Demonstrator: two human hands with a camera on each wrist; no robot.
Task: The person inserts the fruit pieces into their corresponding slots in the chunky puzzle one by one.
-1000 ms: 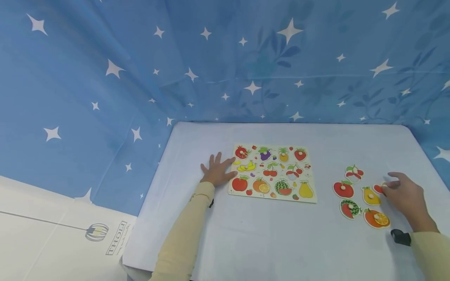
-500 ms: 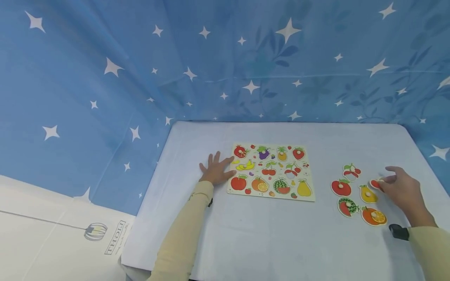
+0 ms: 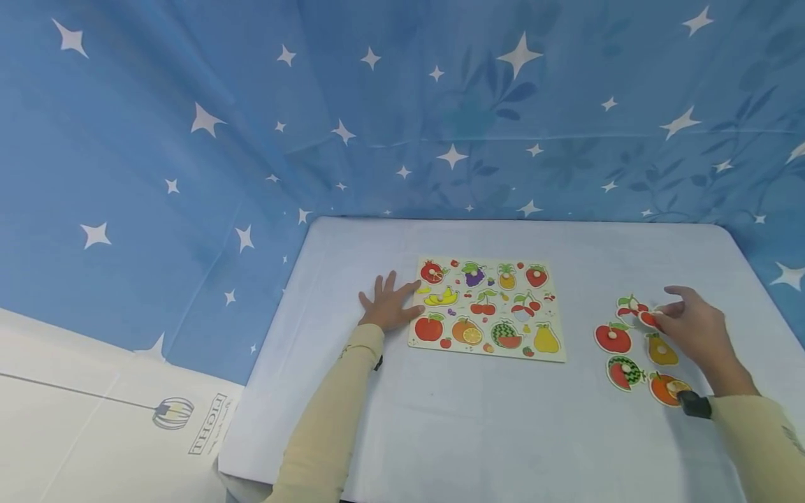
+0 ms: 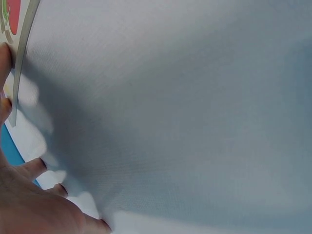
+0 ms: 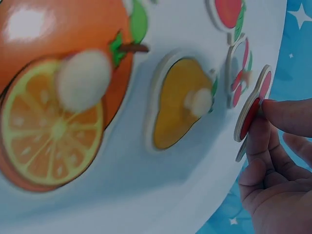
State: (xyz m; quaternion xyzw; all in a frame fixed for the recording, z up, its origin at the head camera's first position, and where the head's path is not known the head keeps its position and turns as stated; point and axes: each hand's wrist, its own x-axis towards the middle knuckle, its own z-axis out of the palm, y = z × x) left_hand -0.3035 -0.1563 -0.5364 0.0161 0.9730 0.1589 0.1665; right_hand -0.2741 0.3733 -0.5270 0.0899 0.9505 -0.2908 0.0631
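Note:
My left hand (image 3: 385, 307) lies spread at the left edge of a fruit puzzle board (image 3: 462, 313), thumb and a fingertip on its rim. My right hand (image 3: 698, 332) pinches a cherry puzzle piece (image 5: 251, 119) between thumb and fingers. It is tilted on edge, just above the loose pieces, and overlaps the red-and-white fruit piece (image 3: 629, 304) in the head view. Around it lie an apple piece (image 3: 613, 342), a pear piece (image 3: 659, 355), a watermelon piece (image 3: 619, 376) and an orange piece (image 3: 660, 390), each with a round knob.
The white-covered table (image 3: 453, 433) ends at a blue star-patterned curtain (image 3: 402, 105) behind. To the left hangs a cream cloth (image 3: 82, 419) with a printed lamp. A black wrist camera (image 3: 694, 404) on my right wrist covers part of the orange piece.
My right hand has moved left and slightly away from me with the cherry piece, from right of the pear piece to above it. The left hand stays on the board's edge.

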